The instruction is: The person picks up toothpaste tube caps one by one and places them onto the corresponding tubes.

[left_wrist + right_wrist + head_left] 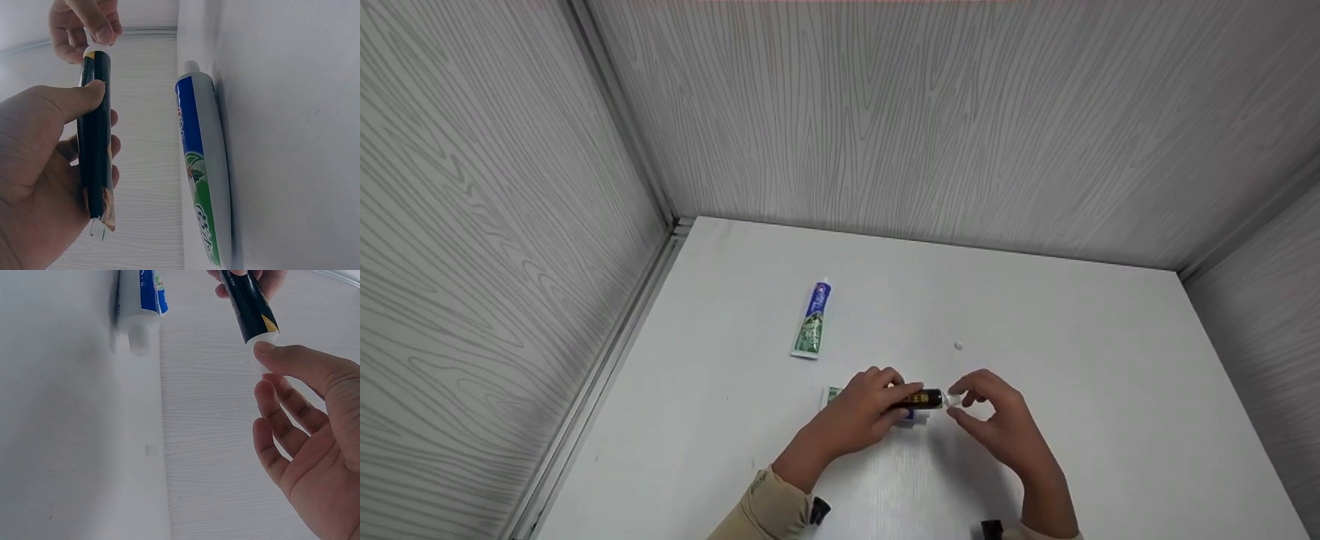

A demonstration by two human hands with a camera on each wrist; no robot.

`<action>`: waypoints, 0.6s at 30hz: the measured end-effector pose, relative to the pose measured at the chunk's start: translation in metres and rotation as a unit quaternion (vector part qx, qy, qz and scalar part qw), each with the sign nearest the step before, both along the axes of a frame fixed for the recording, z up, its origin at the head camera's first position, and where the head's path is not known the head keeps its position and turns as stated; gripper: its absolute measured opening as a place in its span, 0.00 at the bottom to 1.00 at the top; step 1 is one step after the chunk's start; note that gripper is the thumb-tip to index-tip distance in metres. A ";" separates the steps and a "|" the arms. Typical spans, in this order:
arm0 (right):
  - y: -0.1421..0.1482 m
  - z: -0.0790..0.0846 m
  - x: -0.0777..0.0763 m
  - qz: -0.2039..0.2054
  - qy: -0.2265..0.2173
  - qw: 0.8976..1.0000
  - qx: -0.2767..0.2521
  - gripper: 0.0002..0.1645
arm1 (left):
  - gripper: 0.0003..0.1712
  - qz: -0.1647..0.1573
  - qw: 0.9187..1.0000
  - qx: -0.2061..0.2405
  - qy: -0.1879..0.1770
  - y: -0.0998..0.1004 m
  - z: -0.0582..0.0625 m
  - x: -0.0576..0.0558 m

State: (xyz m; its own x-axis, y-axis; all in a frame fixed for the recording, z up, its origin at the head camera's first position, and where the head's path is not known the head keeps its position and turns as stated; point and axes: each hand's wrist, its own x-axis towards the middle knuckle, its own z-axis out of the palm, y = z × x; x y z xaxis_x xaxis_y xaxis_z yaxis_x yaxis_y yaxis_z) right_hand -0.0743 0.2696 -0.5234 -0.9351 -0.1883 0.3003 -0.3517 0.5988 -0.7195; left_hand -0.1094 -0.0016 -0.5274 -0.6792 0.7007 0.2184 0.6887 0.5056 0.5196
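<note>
My left hand (861, 409) grips a black toothpaste tube (94, 135) with gold lettering, held above the table with its white end toward the right. At that end, my right hand (315, 422) pinches the white cap (260, 363) between thumb and fingers; whether the cap is threaded on is hidden by the fingertips. Beneath the left hand lies a blue, green and white toothpaste tube (202, 163), mostly covered in the head view. Farther back on the table rests a similar blue and green toothpaste tube (812, 321).
A small white cap (958, 345) lies on the white table (1080, 337), beyond the right hand. Grey wood-grain panels (885, 112) enclose the table at the back and both sides.
</note>
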 end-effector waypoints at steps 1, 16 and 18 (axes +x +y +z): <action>0.000 0.000 0.000 0.002 0.003 1.000 0.001 0.25 | 0.26 0.002 1.000 -0.002 0.001 0.000 0.000 0.000; 0.000 0.000 -0.001 0.034 0.000 0.999 -0.012 0.25 | 0.26 -0.003 1.000 -0.004 0.000 0.001 0.004 0.002; 0.001 0.000 -0.001 0.035 -0.005 0.999 -0.011 0.25 | 0.26 -0.002 1.000 -0.005 0.000 0.000 0.004 0.002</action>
State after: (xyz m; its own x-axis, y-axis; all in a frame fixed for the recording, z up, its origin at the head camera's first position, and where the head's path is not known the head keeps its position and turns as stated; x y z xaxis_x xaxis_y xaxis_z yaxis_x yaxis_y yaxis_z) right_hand -0.0751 0.2702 -0.5233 -0.9231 -0.2459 0.2958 -0.3843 0.5568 -0.7364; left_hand -0.1075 -0.0011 -0.5239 -0.6757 0.7062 0.2115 0.6915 0.5078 0.5138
